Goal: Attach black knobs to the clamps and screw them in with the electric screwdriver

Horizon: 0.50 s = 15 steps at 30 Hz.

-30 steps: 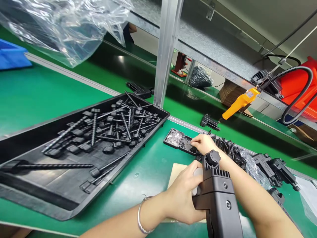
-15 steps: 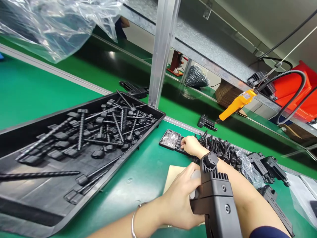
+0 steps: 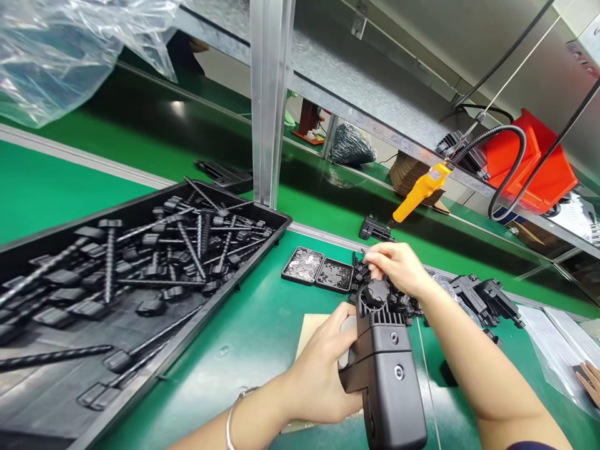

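My left hand point(image 3: 325, 369) is wrapped round a black plastic housing point(image 3: 392, 381) with ribs, two screw heads on its face and a round knob point(image 3: 375, 292) at the top. A grey rounded part shows between thumb and fingers. Just above the knob, my right hand point(image 3: 396, 265) has its fingertips pinched together; whatever they hold is too small to make out. To its left lie two shallow black trays: one with shiny small metal pieces point(image 3: 304, 264), the other with small dark pieces point(image 3: 335, 275). Behind the right hand is a heap of black threaded parts point(image 3: 360, 269).
A large black bin point(image 3: 154, 369) of threaded rods with knobs fills the left. An orange electric screwdriver point(image 3: 419, 194) hangs above the back edge. A metal post point(image 3: 267, 106) stands mid-bench. Black housings point(image 3: 499, 300) lie at right, near another person's hand point(image 3: 589, 381).
My right hand has moved from the tray of small dark pieces back towards the knob, fingers pinched. The left hand still grips the housing. The view has shifted to the right.
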Available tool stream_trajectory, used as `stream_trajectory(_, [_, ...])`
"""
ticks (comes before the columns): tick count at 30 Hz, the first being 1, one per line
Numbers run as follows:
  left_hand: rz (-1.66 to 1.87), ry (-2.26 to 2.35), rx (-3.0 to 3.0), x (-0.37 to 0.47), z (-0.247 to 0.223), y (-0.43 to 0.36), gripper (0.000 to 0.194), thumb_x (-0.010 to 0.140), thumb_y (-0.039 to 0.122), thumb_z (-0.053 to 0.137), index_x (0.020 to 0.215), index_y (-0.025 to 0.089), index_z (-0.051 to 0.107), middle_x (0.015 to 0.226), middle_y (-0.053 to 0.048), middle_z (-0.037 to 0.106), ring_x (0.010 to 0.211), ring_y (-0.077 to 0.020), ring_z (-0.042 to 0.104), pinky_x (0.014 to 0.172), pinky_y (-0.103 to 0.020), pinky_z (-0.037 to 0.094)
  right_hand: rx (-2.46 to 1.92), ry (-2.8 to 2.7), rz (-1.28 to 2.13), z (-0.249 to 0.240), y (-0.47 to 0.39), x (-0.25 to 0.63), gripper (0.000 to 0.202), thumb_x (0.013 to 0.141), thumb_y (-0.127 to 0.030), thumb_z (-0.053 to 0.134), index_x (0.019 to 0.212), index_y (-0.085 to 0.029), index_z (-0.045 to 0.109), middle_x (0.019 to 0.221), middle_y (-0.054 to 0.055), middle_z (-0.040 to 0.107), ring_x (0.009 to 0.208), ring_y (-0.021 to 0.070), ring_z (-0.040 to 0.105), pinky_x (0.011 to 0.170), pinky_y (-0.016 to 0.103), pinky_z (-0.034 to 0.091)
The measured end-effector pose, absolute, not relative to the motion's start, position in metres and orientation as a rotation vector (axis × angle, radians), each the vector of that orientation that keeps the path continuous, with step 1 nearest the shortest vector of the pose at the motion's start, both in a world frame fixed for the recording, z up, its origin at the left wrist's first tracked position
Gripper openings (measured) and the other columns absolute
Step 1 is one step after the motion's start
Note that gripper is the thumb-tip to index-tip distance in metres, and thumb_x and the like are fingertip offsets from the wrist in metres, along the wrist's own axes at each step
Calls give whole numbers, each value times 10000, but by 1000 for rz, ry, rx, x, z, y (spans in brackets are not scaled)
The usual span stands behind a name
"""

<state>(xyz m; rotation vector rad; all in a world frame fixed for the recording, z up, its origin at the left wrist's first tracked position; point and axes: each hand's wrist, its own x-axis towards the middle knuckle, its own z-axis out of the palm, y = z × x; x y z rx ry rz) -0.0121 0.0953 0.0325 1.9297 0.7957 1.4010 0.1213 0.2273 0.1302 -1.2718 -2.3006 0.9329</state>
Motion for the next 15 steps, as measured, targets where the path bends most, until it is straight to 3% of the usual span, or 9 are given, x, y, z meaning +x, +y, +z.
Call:
stream_trajectory(3, [1409, 810, 1958, -13, 35, 95, 424, 647, 106, 672, 1051, 219, 607, 1038, -73, 519, 942, -250, 479, 805, -398, 498, -993, -2121, 1052, 166, 189, 155, 186, 875, -284, 693, 740, -156, 700, 679, 15, 689, 596, 146, 651, 586, 247, 555])
stream_trajectory(6, [1400, 826, 1978, -13, 35, 95, 437, 664, 127, 667, 1083, 226, 594, 1070, -75, 516, 949, -248, 482, 815, -400, 496, -767, -1990, 1045, 183, 157, 174, 61, 799, -175, 798, 842, -212, 775, 755, 24, 722, 648, 161, 678, 571, 241, 564])
stream_trajectory(9, [1386, 838, 1994, -14, 33, 96, 353, 683, 144, 673, 1014, 216, 572, 1046, -71, 516, 958, -250, 476, 800, -392, 489, -632, -2150, 906, 184, 138, 175, 167, 893, -107, 700, 985, -230, 768, 781, 22, 711, 655, 147, 663, 587, 241, 553])
stream_trajectory(15, [1429, 800, 2011, -12, 33, 98, 298, 691, 182, 691, 944, 219, 538, 1008, -54, 510, 939, -238, 464, 773, -380, 482, -516, -2380, 754, 185, 130, 167, 133, 983, -160, 600, 880, -169, 684, 809, 21, 663, 725, 121, 605, 668, 225, 502])
